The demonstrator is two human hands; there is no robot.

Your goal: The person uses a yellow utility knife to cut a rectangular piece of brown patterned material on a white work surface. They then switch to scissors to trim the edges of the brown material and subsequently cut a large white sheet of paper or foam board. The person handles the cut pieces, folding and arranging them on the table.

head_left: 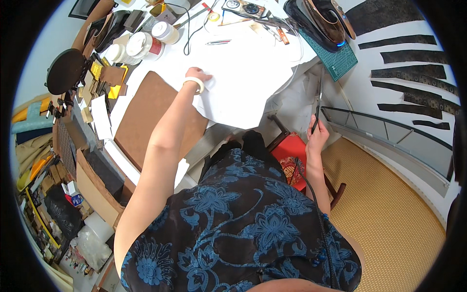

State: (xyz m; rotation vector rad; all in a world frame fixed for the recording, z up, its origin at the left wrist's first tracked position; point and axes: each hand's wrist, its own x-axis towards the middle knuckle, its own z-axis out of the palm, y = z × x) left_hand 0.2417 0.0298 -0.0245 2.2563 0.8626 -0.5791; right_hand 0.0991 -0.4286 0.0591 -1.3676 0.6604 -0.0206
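My left hand (197,75), with a pale bangle (194,83) at the wrist, is on a large white paper sheet (238,92). Its fingers are drawn together at the sheet's left part; their grip is partly hidden. The sheet's near corner hangs past the table's front edge. A brown board (153,117) lies just left of it, partly behind my left forearm. Off to the right, below table height, my right hand (317,135) is closed around the black handle of a long, slim silver-bladed tool (319,95), pointing away from me.
White jars (145,46) and a round black stand (69,71) are at the left. Pens (218,42) lie farther back. A green cutting mat (335,61) sits under a black machine (323,24). A red-cushioned chair (291,151) is beside me. Dark strips (413,56) hang at right.
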